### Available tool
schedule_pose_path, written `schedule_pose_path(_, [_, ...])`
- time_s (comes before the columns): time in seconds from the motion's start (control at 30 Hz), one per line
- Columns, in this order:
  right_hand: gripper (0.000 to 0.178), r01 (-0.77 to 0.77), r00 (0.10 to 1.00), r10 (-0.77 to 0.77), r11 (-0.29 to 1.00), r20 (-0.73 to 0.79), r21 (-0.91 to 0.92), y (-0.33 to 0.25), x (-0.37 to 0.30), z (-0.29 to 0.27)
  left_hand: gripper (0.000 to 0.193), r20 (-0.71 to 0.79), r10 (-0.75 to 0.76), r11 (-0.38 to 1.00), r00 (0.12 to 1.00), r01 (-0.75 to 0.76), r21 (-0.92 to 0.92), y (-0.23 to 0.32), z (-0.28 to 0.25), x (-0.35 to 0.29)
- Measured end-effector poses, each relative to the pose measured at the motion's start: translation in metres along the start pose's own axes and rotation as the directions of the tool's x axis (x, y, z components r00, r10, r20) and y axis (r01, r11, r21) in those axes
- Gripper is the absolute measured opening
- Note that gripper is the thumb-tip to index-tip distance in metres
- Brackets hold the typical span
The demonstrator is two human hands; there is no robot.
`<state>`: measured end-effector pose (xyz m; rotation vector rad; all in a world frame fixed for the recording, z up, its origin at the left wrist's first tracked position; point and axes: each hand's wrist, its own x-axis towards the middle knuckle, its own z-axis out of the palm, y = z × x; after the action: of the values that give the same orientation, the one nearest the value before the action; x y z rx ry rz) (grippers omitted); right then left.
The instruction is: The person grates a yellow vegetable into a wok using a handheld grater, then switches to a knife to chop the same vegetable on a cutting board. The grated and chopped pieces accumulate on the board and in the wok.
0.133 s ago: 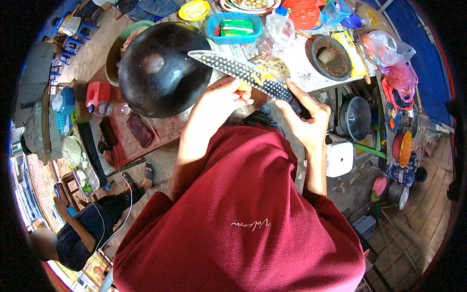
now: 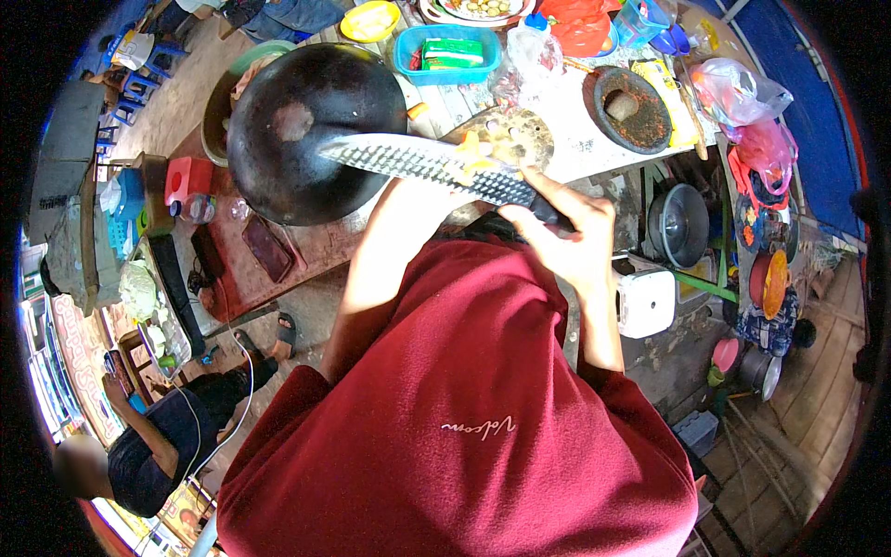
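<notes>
knife [image 2: 436,165] lengthwise left, right hand [image 2: 566,227] gripping

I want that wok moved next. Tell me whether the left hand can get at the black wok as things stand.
Probably yes. The left hand is up at the table edge under the knife, and the black wok sits right beside it with nothing between. The hand seems busy with a small yellow piece, though.

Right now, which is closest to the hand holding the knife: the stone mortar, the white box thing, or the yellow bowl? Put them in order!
From the right hand in the head view:
1. White appliance, just below and right of it.
2. Stone mortar, up on the table.
3. Yellow bowl, far up and left.
</notes>
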<state>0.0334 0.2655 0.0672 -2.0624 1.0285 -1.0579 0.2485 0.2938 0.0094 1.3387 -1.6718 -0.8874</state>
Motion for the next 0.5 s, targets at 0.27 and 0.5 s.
schedule_pose_path(0.27, [0.049, 0.018, 0.999, -0.019, 1.0, 0.045, 0.022, 0.001, -0.001, 0.015, 0.027, -0.06, -0.128, 0.917, 0.99, 0.095, -0.386, -0.023, 0.02, -0.005])
schedule_pose_path(0.5, [0.049, 0.059, 0.998, -0.059, 0.997, 0.02, 0.04, 0.001, 0.0, 0.019, 0.024, -0.015, -0.014, 0.999, 1.0, 0.015, 0.036, -0.011, 0.008, -0.004])
